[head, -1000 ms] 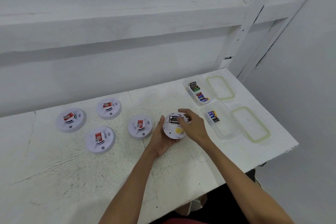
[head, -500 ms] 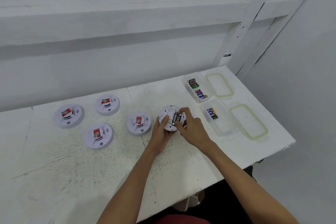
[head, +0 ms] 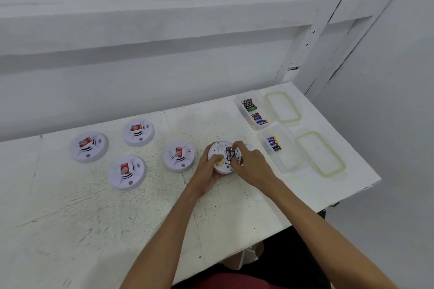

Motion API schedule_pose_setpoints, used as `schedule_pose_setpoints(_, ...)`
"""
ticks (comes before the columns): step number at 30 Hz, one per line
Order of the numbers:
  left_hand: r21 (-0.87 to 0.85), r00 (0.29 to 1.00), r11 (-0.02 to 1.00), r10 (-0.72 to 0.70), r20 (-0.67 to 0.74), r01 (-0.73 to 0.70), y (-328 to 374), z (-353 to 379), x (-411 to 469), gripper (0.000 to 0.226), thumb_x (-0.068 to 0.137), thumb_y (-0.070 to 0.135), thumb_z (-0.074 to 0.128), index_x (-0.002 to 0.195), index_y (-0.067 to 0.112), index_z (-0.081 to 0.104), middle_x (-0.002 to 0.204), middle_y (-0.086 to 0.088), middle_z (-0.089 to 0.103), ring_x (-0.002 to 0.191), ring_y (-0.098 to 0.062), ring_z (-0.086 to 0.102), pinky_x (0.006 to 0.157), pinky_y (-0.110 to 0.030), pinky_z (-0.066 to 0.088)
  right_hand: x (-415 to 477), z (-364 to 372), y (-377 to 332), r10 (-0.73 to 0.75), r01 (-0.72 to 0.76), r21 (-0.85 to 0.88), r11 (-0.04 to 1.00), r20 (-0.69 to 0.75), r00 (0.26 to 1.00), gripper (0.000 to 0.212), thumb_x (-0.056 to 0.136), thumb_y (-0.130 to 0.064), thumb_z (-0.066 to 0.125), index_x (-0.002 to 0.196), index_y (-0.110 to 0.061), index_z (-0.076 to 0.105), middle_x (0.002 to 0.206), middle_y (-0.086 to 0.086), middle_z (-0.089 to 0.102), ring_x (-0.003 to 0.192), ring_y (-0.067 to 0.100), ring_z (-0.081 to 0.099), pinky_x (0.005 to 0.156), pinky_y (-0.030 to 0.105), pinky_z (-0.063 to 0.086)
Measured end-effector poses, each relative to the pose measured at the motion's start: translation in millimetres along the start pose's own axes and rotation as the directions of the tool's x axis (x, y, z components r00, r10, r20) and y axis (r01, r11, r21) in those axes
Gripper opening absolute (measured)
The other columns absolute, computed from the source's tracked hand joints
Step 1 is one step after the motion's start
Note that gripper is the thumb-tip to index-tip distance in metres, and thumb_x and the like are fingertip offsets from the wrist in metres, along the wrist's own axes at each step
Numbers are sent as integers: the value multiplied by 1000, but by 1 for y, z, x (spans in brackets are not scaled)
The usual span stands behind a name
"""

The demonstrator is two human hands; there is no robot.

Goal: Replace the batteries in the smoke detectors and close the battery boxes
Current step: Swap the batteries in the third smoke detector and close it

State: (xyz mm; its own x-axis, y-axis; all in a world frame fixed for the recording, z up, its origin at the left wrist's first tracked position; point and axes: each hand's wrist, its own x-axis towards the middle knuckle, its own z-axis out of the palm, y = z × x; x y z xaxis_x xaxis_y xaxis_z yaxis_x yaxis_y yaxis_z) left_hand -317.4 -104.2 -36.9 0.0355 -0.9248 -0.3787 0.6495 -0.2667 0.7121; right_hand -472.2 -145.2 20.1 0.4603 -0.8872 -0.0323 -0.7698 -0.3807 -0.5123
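A white smoke detector (head: 220,149) lies back side up on the table, its battery bay open with dark batteries (head: 229,154) inside. My left hand (head: 207,171) grips the detector from its left and near side, thumb on its back. My right hand (head: 250,164) reaches over the right side, with fingertips pinching at the batteries in the bay. Several more detectors sit face up to the left, each with a red sticker; the nearest (head: 179,156) is just left of my left hand.
Two clear plastic boxes stand at the right: the far one (head: 244,115) holds several batteries, the near one (head: 287,162) holds a few. Their green-rimmed lids (head: 283,107) (head: 320,153) lie beside them. The white table's (head: 94,218) right edge is close beyond the lids.
The detector has been turned in my hands, so the battery bay now runs upright. My right fingers shifted onto the batteries. The camera view moved slightly.
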Motion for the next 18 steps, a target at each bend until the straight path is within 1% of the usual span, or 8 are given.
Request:
schedule_pose_setpoints(2,7,1000,1000,1,-1,-1,0,0,-1,38,101,3,55,135,21,56,131,-17,68,109,-30,71,80,-46,63,1,0,-2,12,-12,-37,999,3,1000,26,92,-31,52,116,-25,44,75,5,58,65,22,53,47,30,37)
schedule_pose_setpoints(4,16,1000,1000,7,-5,-7,0,0,-3,37,102,8,58,136,21,56,131,-16,68,110,-28,71,82,-45,62,5,-4,-3,10,-9,-96,995,6,1000,23,94,-30,51,114,-21,45,72,7,51,65,25,50,47,30,32)
schedule_pose_setpoints(6,17,1000,1000,19,-1,-19,-1,0,-4,37,102,9,59,137,20,55,131,-15,68,109,-27,71,81,-43,62,12,-7,-3,-13,15,-144,989,16,1000,21,97,-31,49,112,-15,47,66,4,45,64,29,50,49,31,33)
schedule_pose_setpoints(9,4,1000,1000,26,2,-26,-1,0,-5,39,102,8,58,140,16,53,133,-15,67,110,-27,71,80,-43,62,19,-9,-3,-47,51,-184,982,25,999,29,100,-44,47,107,-16,45,70,7,56,61,27,53,51,33,42)
schedule_pose_setpoints(11,-4,1000,1000,26,5,-26,0,0,-5,41,102,8,57,142,15,51,135,-16,66,112,-28,70,82,-44,62,19,-7,-3,-68,69,-173,983,10,998,30,100,-47,46,105,-18,42,71,7,59,58,25,52,48,31,40)
schedule_pose_setpoints(15,-9,1000,1000,13,21,-12,0,1,-4,38,101,9,59,138,18,55,130,-14,69,113,-29,70,86,-47,62,11,-3,-5,-48,36,-141,989,-86,995,21,102,-36,44,109,-17,42,60,-3,49,53,21,47,44,28,26)
schedule_pose_setpoints(16,-9,1000,1000,10,20,-10,-1,0,-3,39,101,9,59,139,17,54,131,-15,68,114,-30,69,88,-48,61,10,-2,-6,-46,30,-133,991,-123,991,21,101,-36,45,110,-17,43,62,-4,49,55,20,48,45,29,28)
schedule_pose_setpoints(18,-2,1000,1000,10,19,-10,-2,0,-1,42,101,11,60,142,15,52,136,-18,65,120,-34,66,92,-51,59,7,1,-7,-62,42,-108,993,-196,979,20,99,-35,50,103,-16,48,73,-1,54,62,20,52,49,32,37)
